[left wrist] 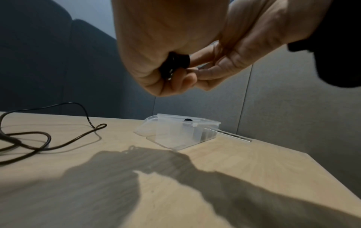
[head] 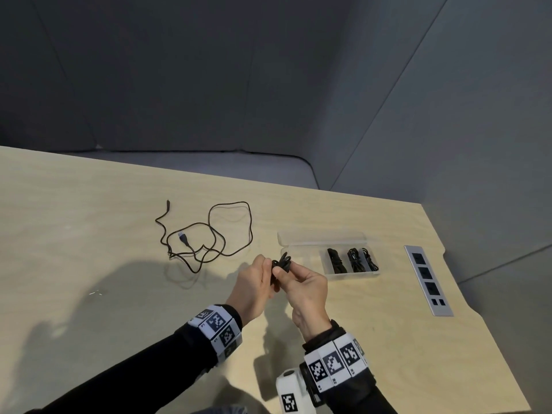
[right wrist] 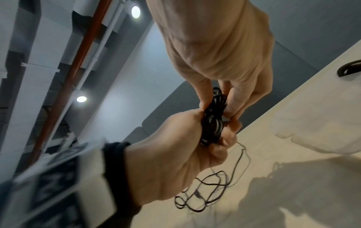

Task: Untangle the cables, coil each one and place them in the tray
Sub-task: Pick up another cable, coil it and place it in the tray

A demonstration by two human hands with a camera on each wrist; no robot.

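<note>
Both hands hold one small black coiled cable (head: 281, 263) above the table, just left of the tray. My left hand (head: 265, 266) grips the coil's lower part in curled fingers. My right hand (head: 286, 271) pinches its upper part between thumb and fingers. The same coil (right wrist: 213, 118) shows in the right wrist view, and in the left wrist view the coil (left wrist: 176, 61) is half hidden in the palm. A loose black cable (head: 209, 234) lies in tangled loops on the table to the left. The clear plastic tray (head: 301, 258) holds three coiled cables (head: 352, 259) at its right end.
The tray's clear lid (head: 321, 236) lies open behind it. A grey socket strip (head: 427, 279) is set into the wooden table (head: 89, 234) at the right, near its angled edge. A grey sofa (head: 209, 165) stands behind the table.
</note>
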